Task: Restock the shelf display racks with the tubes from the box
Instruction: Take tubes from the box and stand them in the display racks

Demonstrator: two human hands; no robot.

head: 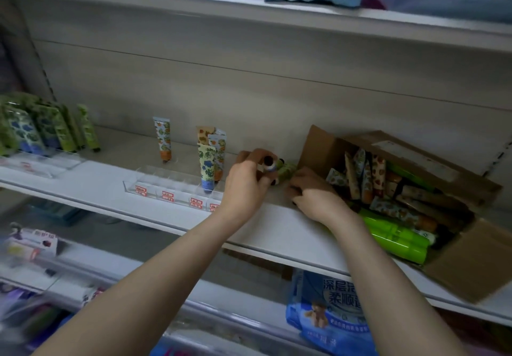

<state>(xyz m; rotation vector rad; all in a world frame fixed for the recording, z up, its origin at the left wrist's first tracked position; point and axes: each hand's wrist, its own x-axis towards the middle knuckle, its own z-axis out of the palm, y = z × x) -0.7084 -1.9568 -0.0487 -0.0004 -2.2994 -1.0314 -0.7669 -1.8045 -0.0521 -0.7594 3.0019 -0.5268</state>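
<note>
An open cardboard box (318, 147) lies on the shelf at the right, full of patterned and bright green tubes (393, 233). Between the box and a clear display rack (155, 183), both hands hold a small bundle of tubes (285, 171) with dark caps. My left hand (246, 186) grips the capped ends. My right hand (315, 197) grips the other end, by the box's left flap. In the rack's right end stand three patterned tubes (207, 167); one more tube (163, 139) stands behind the rack.
A second clear rack (41, 161) at the far left holds several green patterned tubes. The white shelf edge (263, 233) runs under my wrists. Blue packets sit on the shelf above; blue bags (332, 314) and small packs fill the shelves below.
</note>
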